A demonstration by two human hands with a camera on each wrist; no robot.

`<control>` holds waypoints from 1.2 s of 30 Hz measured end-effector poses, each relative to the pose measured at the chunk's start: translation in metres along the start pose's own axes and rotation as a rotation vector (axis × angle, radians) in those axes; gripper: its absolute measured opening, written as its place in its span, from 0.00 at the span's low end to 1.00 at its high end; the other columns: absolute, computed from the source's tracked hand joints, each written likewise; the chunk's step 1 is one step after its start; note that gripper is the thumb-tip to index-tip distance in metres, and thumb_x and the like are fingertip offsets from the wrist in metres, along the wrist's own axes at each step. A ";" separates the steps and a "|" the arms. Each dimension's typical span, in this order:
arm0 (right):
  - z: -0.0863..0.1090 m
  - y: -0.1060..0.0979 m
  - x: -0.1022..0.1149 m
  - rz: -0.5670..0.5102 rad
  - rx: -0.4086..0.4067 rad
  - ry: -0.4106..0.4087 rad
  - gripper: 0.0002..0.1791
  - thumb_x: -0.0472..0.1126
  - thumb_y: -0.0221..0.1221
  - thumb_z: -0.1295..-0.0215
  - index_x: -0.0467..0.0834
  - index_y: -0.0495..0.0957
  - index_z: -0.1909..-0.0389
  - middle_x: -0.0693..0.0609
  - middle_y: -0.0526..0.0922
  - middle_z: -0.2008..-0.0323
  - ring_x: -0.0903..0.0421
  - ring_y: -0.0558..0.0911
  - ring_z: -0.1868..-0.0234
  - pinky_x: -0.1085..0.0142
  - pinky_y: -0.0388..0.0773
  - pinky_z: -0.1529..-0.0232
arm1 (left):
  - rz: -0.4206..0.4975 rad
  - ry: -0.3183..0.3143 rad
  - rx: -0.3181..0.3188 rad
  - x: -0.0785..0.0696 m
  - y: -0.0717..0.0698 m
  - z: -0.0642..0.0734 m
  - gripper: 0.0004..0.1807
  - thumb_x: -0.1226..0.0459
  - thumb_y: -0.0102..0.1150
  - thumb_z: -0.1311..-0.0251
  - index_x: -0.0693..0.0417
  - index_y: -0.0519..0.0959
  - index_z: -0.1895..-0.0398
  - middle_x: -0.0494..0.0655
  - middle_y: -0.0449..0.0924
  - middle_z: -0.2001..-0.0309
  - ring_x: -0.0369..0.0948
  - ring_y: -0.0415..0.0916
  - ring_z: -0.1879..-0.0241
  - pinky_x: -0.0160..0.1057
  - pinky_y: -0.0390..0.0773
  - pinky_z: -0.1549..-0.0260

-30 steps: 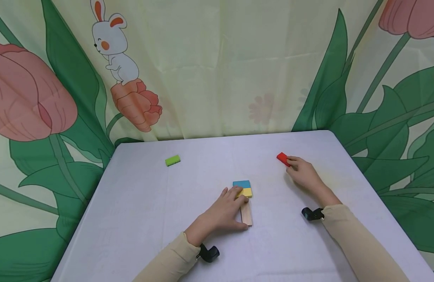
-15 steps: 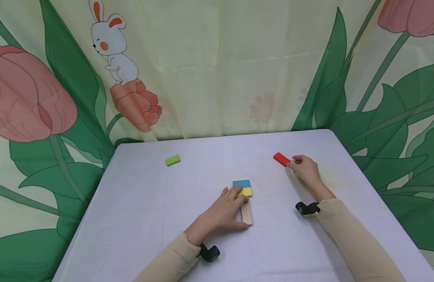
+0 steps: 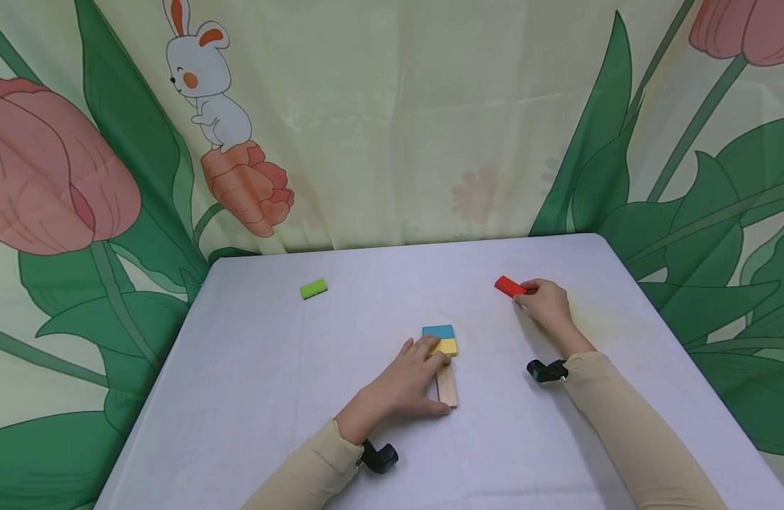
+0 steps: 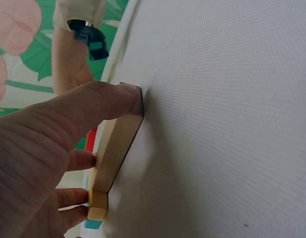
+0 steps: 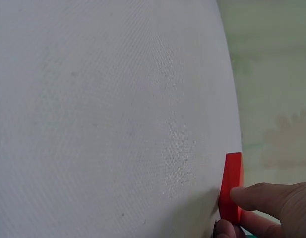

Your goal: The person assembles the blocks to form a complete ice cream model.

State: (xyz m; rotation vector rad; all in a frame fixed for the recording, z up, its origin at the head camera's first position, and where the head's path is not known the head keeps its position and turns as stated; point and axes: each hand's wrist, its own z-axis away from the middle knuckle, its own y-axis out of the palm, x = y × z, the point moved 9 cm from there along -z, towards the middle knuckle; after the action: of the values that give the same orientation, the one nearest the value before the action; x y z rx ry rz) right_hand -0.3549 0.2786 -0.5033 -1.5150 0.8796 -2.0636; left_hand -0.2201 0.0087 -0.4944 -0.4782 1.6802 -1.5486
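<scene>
Tulips (image 3: 60, 166) and a rabbit (image 3: 209, 85) are printed on the curtain (image 3: 379, 142) behind a white table (image 3: 239, 368). Leftmost on it, toward the back, lies a green block (image 3: 313, 289). Next, the left hand (image 3: 398, 384) grips a plain block (image 3: 447, 388), thumb at its near end. Just beyond, a yellow block (image 3: 450, 348) and a blue block (image 3: 438, 331) sit side by side. Farther right, a red block (image 3: 508, 285) is pinched by the right hand (image 3: 549, 308), well apart from the left.
</scene>
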 end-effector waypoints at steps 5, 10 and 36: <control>0.000 0.003 0.004 -0.010 0.029 -0.019 0.26 0.37 0.57 0.27 0.33 0.72 0.31 0.31 0.73 0.33 0.34 0.70 0.35 0.40 0.72 0.31 | 0.010 -0.011 0.007 -0.001 -0.001 0.000 0.39 0.40 0.71 0.45 0.45 0.73 0.33 0.52 0.60 0.23 0.47 0.53 0.20 0.54 0.52 0.20; 0.002 0.008 0.009 -0.035 0.087 -0.028 0.27 0.35 0.54 0.27 0.34 0.70 0.29 0.31 0.69 0.29 0.33 0.67 0.31 0.42 0.73 0.31 | 0.017 -0.006 0.003 -0.002 -0.001 0.001 0.38 0.40 0.71 0.45 0.45 0.73 0.34 0.53 0.60 0.24 0.47 0.54 0.21 0.54 0.53 0.20; 0.009 0.037 0.035 -0.067 0.141 -0.129 0.26 0.32 0.55 0.33 0.36 0.77 0.34 0.33 0.78 0.35 0.45 0.75 0.48 0.67 0.73 0.61 | 0.015 -0.024 0.026 -0.001 -0.002 0.002 0.39 0.40 0.71 0.44 0.45 0.73 0.33 0.52 0.60 0.23 0.47 0.53 0.20 0.52 0.50 0.19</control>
State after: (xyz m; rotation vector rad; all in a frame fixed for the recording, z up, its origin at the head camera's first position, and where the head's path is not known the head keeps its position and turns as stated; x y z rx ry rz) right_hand -0.3584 0.2273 -0.5035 -1.5994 0.6293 -2.0027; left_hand -0.2184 0.0081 -0.4924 -0.4683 1.6400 -1.5460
